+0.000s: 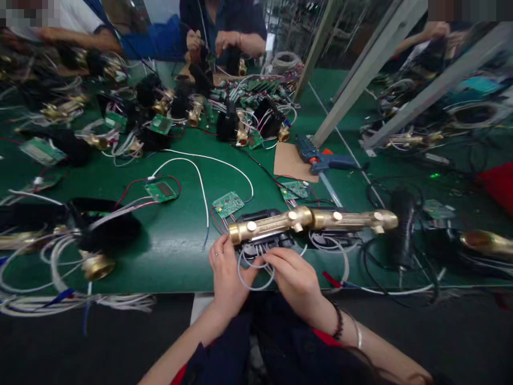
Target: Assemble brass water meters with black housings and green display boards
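Observation:
At the bench's front edge lies a brass valve body (272, 224) on a black plastic housing (285, 239). My left hand (228, 275) curls round the left end of this assembly, its thumb beside the wires. My right hand (295, 275) pinches a thin grey cable (256, 289) that loops below the housing; its exact fingertip contact is partly hidden. A green circuit board (227, 205) lies behind, joined by thin wires. To the right, a second brass valve body (352, 220) sits end to end with the first, with its own circuit board (294, 190) behind.
A blue glue gun (332, 161) rests near cardboard (286, 160). A black cylindrical tool (402, 230) stands at right among cables. Several wired brass assemblies crowd the left and back. Metal posts (360, 75) rise at right. A co-worker's hands (226, 41) are across the bench.

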`<state>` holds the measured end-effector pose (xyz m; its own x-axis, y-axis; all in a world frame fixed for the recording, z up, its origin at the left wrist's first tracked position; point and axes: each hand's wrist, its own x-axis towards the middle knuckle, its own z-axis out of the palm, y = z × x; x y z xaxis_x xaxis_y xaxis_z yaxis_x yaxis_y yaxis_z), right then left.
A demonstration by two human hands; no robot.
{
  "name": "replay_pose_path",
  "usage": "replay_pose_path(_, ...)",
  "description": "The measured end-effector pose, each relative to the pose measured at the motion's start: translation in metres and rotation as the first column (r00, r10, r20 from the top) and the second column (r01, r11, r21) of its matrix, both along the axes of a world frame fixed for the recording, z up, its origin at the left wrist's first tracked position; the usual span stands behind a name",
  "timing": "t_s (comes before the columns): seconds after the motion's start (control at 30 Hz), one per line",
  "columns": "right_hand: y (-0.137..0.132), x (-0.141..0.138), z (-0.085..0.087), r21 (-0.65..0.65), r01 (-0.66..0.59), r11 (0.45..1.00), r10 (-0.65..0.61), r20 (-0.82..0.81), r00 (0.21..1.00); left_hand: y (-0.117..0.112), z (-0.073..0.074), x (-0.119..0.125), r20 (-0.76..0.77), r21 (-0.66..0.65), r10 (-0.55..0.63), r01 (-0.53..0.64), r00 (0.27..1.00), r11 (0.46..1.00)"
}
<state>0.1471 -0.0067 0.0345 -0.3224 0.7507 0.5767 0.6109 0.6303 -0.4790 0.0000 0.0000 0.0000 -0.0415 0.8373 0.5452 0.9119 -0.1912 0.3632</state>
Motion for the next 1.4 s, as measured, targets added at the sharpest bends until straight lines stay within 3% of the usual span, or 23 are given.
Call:
replay_pose_path(0.3,0.005,0.014,-0.009,0.022,-0.158,0.987,0.158,0.004,0.987,-0.003,-0.004,0.0,0.039,0.016,-0.004,0.003,0.999,1.0)
replay_pose_path(0.53,0.013,0.002,-0.006,0.024,-0.126,0.992,0.128,-0.066,0.99,-0.004,-0.004,-0.002,0.048,-0.005,-0.061,0.061,0.997,0.998)
replay_pose_path(0.77,0.002,0.014,-0.014,-0.025,-0.086,0.996,0.084,-0.09,0.992,-0.002,0.001,-0.001,0.099,-0.023,-0.064,0.067,0.993,0.997)
replay_pose_path(0.93,0.001,0.018,-0.022,-0.012,-0.124,0.992,0.122,-0.075,0.99,-0.002,-0.003,-0.002,0.222,-0.163,-0.037,0.074,0.974,0.984)
replay_pose_path(1.07,0.008,0.017,-0.019,0.003,-0.162,0.987,0.162,-0.049,0.986,0.006,-0.002,-0.001,0.292,-0.261,0.021,0.058,0.956,0.964)
replay_pose_path(1.2,0.006,0.015,-0.017,0.036,-0.151,0.988,0.152,-0.047,0.987,0.02,-0.003,-0.003,0.272,-0.258,-0.175,0.247,0.946,0.934)
replay_pose_path(1.27,0.006,0.019,-0.015,0.031,-0.186,0.982,0.186,0.02,0.982,0.028,-0.009,-0.005,0.277,-0.203,-0.169,0.23,0.946,0.952)
replay_pose_path(1.4,0.012,0.054,0.01,0.015,-0.246,0.969,0.245,0.045,0.968,0.04,-0.022,-0.01,0.3,-0.207,-0.165,0.233,0.94,0.95)
